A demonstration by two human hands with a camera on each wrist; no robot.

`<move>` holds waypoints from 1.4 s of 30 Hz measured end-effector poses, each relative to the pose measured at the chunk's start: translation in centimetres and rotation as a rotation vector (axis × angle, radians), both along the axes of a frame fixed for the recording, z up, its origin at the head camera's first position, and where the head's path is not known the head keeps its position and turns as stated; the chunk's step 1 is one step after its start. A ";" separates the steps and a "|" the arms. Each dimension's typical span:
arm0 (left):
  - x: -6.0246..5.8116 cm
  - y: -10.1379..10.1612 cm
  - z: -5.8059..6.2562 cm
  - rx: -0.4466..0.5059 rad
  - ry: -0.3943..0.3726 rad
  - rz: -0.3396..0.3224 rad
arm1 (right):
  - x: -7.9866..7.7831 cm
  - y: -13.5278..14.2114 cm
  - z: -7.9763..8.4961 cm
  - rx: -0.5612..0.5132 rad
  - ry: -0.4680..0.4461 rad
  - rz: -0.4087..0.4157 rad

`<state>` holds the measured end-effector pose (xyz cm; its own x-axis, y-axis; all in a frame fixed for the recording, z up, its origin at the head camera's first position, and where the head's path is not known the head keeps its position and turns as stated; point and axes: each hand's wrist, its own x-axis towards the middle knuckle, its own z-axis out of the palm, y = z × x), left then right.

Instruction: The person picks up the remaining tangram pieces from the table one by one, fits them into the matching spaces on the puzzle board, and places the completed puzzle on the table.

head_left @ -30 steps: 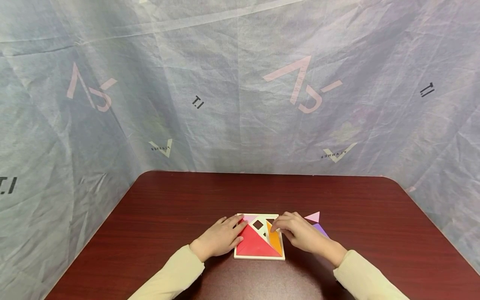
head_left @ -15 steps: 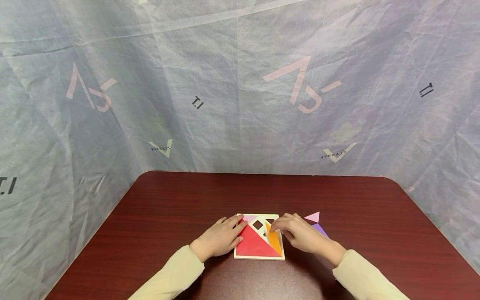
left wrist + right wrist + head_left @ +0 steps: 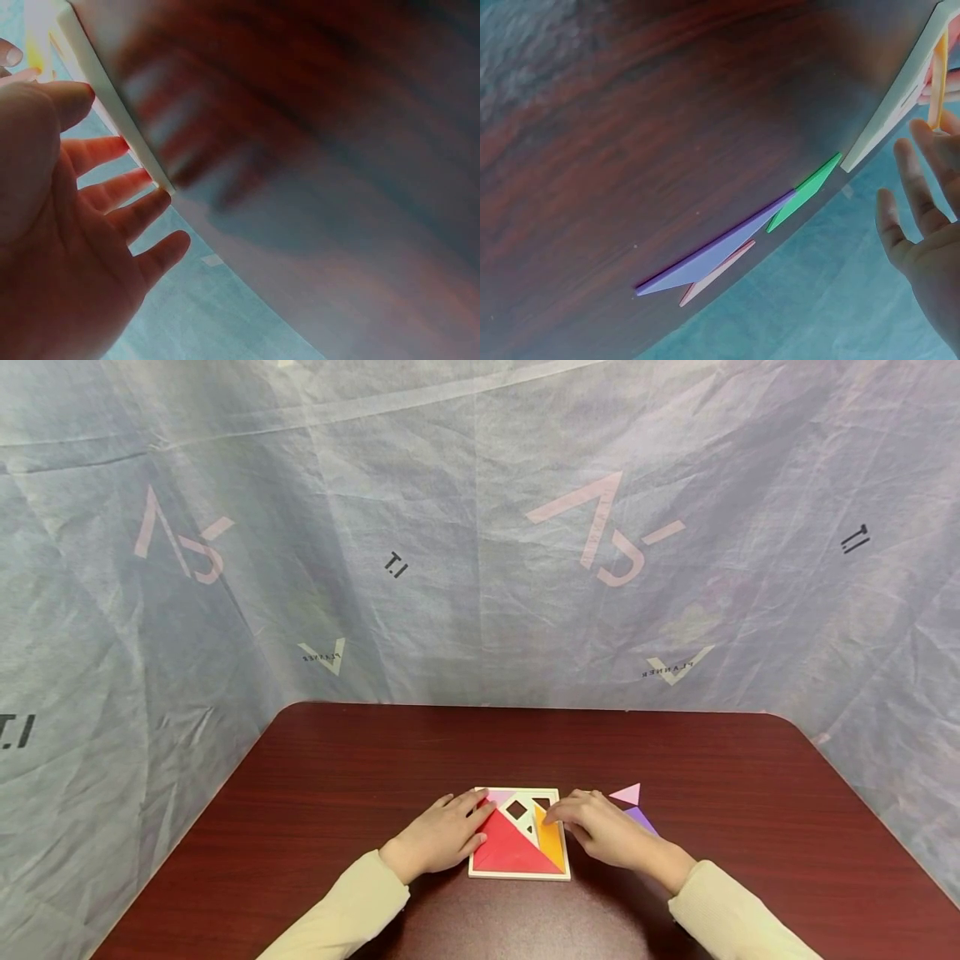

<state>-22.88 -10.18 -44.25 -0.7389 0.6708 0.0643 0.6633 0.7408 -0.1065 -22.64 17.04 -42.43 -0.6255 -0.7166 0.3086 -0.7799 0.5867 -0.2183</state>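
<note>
A square white tangram tray (image 3: 519, 876) lies on the table, with a red triangle (image 3: 513, 847) and a pink piece (image 3: 498, 796) inside. My left hand (image 3: 435, 835) rests over its left side, fingers extended across the rim; the left wrist view shows the fingers along the tray's edge (image 3: 109, 94). At the right side, my right hand (image 3: 600, 828) pinches the upper part of an orange tangram piece (image 3: 551, 843). In the right wrist view this orange piece (image 3: 937, 82) stands tilted above the tray at the fingertips. Its far contact is partly hidden.
Right of the tray lie a purple piece (image 3: 720, 251), a green piece (image 3: 806, 193) and a pink triangle (image 3: 627, 794). The right hand hides the green piece in the head view. Grey fabric (image 3: 480, 568) hangs behind the table (image 3: 375, 743).
The orange piece and the right fingertips have shifted very slightly, with the piece's tilt changing a little. My left hand stays in place on the tray.
</note>
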 end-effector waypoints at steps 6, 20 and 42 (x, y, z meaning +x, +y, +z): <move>0.0 0.0 0.0 -0.001 -0.004 0.002 | 0.1 0.1 -0.1 -0.022 -0.036 0.011; 0.1 0.1 0.0 0.004 -0.014 0.002 | 0.2 0.3 -0.5 0.020 -0.028 0.031; 0.0 0.0 0.0 0.013 0.004 -0.007 | 0.2 0.7 -1.2 0.062 0.074 0.014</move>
